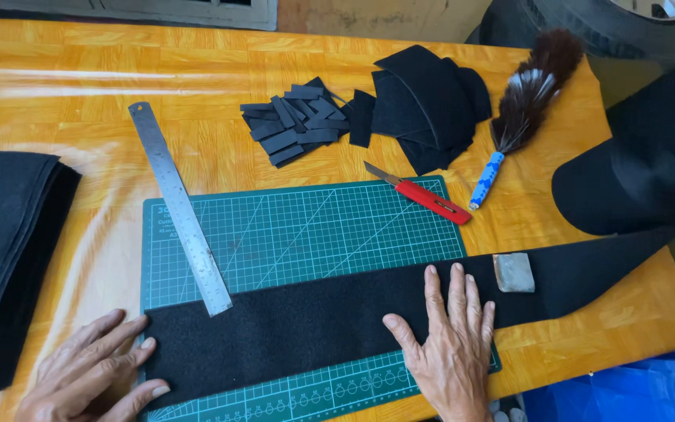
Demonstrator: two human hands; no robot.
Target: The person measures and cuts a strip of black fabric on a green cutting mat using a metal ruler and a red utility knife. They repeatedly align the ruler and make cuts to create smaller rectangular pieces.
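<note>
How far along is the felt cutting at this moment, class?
Done: small black strips and larger cut pieces lie piled beyond the green cutting mat. In hand: the left hand and right hand flatten a long black strip. Left: the red knife and steel ruler lie unused; the strip looks uncut.

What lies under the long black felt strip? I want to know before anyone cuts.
The black felt strip lies across the green cutting mat, with the orange table past its right edge. Anything else beneath stays hidden.
</note>
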